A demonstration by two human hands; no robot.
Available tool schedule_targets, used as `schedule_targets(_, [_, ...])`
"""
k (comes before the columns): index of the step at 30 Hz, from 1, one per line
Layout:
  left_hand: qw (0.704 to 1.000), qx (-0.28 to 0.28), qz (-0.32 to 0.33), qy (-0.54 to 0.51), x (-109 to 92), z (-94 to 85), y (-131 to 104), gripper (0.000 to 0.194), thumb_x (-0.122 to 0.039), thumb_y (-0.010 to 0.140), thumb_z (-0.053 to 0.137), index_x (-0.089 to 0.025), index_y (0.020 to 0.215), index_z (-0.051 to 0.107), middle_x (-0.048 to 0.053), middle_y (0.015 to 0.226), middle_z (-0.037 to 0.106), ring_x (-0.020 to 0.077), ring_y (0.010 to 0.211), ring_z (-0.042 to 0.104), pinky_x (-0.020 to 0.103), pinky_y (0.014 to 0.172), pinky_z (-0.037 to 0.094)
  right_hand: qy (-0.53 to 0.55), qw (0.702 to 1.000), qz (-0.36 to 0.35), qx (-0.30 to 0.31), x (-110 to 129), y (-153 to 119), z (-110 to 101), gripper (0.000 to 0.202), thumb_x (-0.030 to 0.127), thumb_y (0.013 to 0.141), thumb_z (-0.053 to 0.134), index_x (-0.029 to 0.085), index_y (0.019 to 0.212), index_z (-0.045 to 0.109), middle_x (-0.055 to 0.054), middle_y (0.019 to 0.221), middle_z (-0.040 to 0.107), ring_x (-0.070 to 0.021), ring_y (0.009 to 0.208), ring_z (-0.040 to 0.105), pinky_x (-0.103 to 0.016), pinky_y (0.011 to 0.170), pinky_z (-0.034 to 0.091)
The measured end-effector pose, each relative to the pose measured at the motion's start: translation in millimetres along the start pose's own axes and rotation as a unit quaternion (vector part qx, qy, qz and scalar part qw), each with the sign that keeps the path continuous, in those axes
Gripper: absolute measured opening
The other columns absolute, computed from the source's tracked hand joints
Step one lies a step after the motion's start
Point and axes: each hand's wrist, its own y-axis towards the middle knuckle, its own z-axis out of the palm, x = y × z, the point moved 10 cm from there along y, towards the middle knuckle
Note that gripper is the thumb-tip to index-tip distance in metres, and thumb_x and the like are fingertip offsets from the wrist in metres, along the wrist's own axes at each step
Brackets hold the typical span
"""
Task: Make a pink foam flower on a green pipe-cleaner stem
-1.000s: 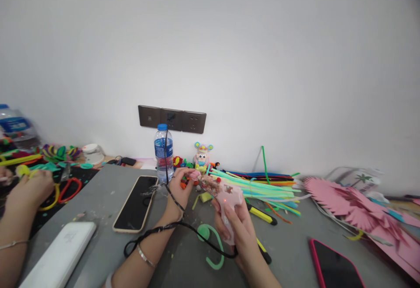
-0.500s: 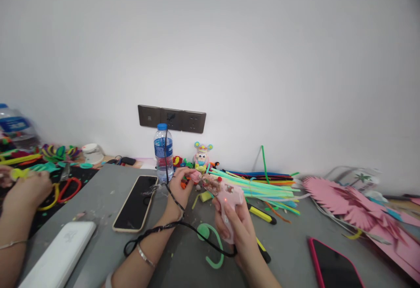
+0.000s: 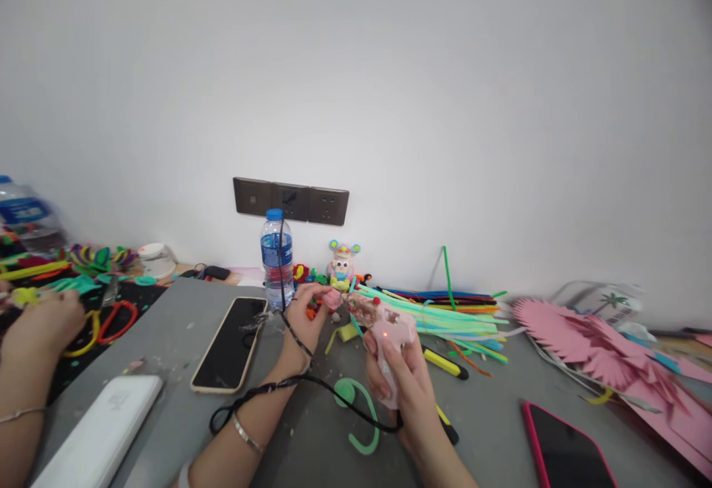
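My right hand (image 3: 401,369) is wrapped round the handle of a pale pink glue gun (image 3: 396,328) with a small lit orange light. Its nozzle points left, close to a small pink piece (image 3: 332,298) pinched in the fingers of my left hand (image 3: 305,321). A black cord (image 3: 334,391) runs from the handle's base across my left wrist and up past the bottle. Below the hands lies a green curled pipe-cleaner piece (image 3: 367,429). Behind them stands a small figure with round eyes (image 3: 341,265).
A water bottle (image 3: 277,258), a black-screened phone (image 3: 231,343) and a white power bank (image 3: 103,432) are on the left. Pipe cleaners (image 3: 445,317), yellow cutters (image 3: 445,363), a red-edged phone (image 3: 567,447) and pink paper (image 3: 589,347) lie right. Another person's hand (image 3: 44,325) works at far left.
The glue gun in my right hand has shifted slightly right, away from the pink piece. My left hand has hardly moved. The other person's hand has moved slightly left.
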Motion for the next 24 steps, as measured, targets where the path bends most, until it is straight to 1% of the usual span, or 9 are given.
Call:
schedule_targets(3, [1.000,-0.003,0.004,0.001,-1,-1.1,0,0.014,-0.023,0.082,0.058,-0.020,0.092,0.068,0.007,0.096,0.066,0.0205,0.092,0.063,0.028,0.070,0.053,0.000,1.000,-0.005,0.007,1,0,2,0.040,0.040,0.082,0.066,0.026,0.115,0.047,0.003,0.077,0.056,-0.0007,0.035,0.032,-0.016,0.035,0.019])
schedule_targets(8, [1.000,-0.003,0.005,-0.004,-1,-2.3,1,0.014,-0.021,0.082,0.058,-0.020,0.092,0.068,0.007,0.095,0.067,0.0202,0.091,0.063,0.031,0.077,0.052,-0.002,1.000,0.001,0.014,-2,1,3,0.041,0.042,0.083,0.065,0.026,0.115,0.045,0.003,0.078,0.056,-0.0006,0.035,0.032,-0.015,0.035,0.022])
schedule_targets(13, [1.000,0.004,-0.022,-0.017,3,-0.6,0,0.014,-0.023,0.084,0.058,-0.019,0.094,0.067,0.008,0.098,0.066,0.0197,0.090,0.063,0.028,0.071,0.051,-0.006,1.000,-0.002,0.022,-5,3,0,0.037,0.042,0.084,0.064,0.026,0.111,0.045,0.003,0.079,0.056,-0.0005,0.035,0.033,-0.015,0.034,0.023])
schedule_targets(16, [0.999,0.004,-0.031,-0.022,4,0.2,0,0.015,-0.024,0.084,0.058,-0.019,0.093,0.067,0.007,0.097,0.066,0.0192,0.088,0.063,0.026,0.067,0.051,-0.005,1.000,-0.001,0.031,-5,2,2,0.040,0.044,0.082,0.064,0.026,0.112,0.044,0.002,0.081,0.057,-0.0006,0.034,0.034,-0.015,0.032,0.023])
schedule_targets(18, [0.999,0.005,-0.042,-0.026,5,0.7,0,0.015,-0.025,0.083,0.058,-0.019,0.094,0.068,0.007,0.097,0.065,0.0180,0.084,0.063,0.025,0.064,0.050,-0.012,1.000,-0.003,0.029,-4,1,3,0.044,0.046,0.082,0.064,0.026,0.115,0.043,0.001,0.083,0.058,-0.0006,0.033,0.035,-0.015,0.032,0.022])
schedule_targets(21, [0.998,-0.001,-0.054,-0.035,6,-0.1,-1,0.016,-0.026,0.082,0.059,-0.020,0.093,0.068,0.007,0.097,0.065,0.0170,0.081,0.063,0.024,0.061,0.049,-0.020,1.000,-0.010,0.019,0,-1,4,0.041,0.045,0.082,0.063,0.026,0.114,0.044,0.000,0.086,0.059,-0.0003,0.033,0.037,-0.015,0.032,0.021])
schedule_targets(24, [0.996,-0.005,-0.072,-0.053,11,1.5,-2,0.017,-0.027,0.080,0.060,-0.019,0.093,0.067,0.006,0.093,0.066,0.0165,0.077,0.063,0.023,0.059,0.048,-0.012,0.999,-0.011,0.043,5,-5,12,0.042,0.047,0.082,0.062,0.026,0.113,0.044,-0.002,0.087,0.061,-0.0002,0.032,0.037,-0.016,0.032,0.020])
